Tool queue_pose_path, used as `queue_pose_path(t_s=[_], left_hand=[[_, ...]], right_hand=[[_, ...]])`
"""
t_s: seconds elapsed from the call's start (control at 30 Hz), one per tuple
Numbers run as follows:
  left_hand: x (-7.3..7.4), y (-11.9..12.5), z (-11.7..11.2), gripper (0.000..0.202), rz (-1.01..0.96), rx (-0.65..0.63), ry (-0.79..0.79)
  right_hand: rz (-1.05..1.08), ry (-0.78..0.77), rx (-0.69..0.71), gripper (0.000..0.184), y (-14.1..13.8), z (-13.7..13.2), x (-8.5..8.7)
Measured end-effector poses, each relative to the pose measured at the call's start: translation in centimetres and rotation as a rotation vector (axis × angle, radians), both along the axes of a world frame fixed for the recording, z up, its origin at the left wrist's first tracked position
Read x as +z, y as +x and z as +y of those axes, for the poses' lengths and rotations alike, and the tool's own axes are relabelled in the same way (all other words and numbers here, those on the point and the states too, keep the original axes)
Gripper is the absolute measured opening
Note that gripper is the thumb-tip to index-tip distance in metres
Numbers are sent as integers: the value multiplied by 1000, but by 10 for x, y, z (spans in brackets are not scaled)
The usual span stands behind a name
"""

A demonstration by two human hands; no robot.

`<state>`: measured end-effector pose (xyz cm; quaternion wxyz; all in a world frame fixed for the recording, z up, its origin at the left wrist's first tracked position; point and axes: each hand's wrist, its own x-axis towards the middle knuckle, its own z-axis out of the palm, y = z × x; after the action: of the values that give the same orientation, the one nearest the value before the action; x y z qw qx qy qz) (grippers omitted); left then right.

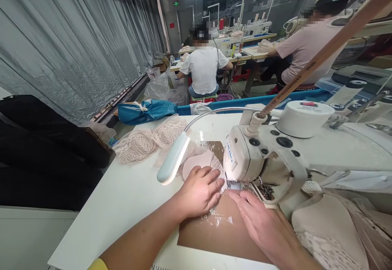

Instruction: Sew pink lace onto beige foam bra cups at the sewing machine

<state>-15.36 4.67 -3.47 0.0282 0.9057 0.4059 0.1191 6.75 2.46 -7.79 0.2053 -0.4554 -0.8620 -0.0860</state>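
Observation:
A pale pink lace bra cup (199, 162) lies under the head of the white sewing machine (243, 156). My left hand (200, 190) rests on it with fingers stretched out, pressing its lace edge close to the needle area. Just right of that, my right hand (255, 217) has its thumb and fingers close together at the near edge of the lace by the presser foot. Whatever its fingertips hold is too small to make out. Beneath both hands is a glossy brown sheet (220, 229) on the table. The needle itself is hidden.
A lamp (173, 158) on a bent metal neck hangs left of the machine. More lace cups (136, 145) lie at the table's far left, and lace pieces (332, 229) are heaped at right. A thread cone (305, 119) stands behind. Two people sit at machines beyond.

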Motion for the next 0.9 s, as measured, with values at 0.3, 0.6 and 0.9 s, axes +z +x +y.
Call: queue_pose_path(t_s=[0.3, 0.6, 0.9], left_hand=[[39, -3, -36, 52, 139, 131, -266], [19, 5, -39, 12, 36, -30, -268], [28, -7, -24, 11, -189, 57, -477]], right_hand=[[44, -6, 45, 39, 3, 1, 13], [113, -110, 81, 35, 1, -1, 22], [201, -206, 204, 31, -12, 3, 25]])
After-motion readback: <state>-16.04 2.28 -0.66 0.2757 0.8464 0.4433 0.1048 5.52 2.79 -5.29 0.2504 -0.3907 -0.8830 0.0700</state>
